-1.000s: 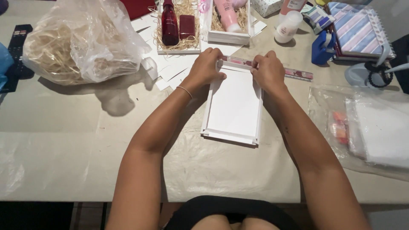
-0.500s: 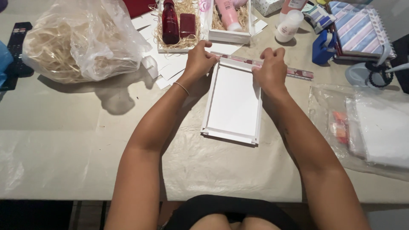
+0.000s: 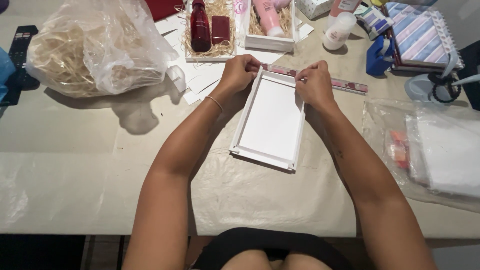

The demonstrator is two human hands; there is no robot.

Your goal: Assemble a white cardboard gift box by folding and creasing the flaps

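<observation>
White tray's (image 3: pixel 272 120) far corners under fingers (image 3: pixel 250 64)

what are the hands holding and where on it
Both hands, left and right, hold the white cardboard box at its far end, one at each corner.

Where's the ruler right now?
In the head view the ruler lies on the table just beyond the far end of the white box, running right from behind the right hand toward the blue tape dispenser.
</observation>
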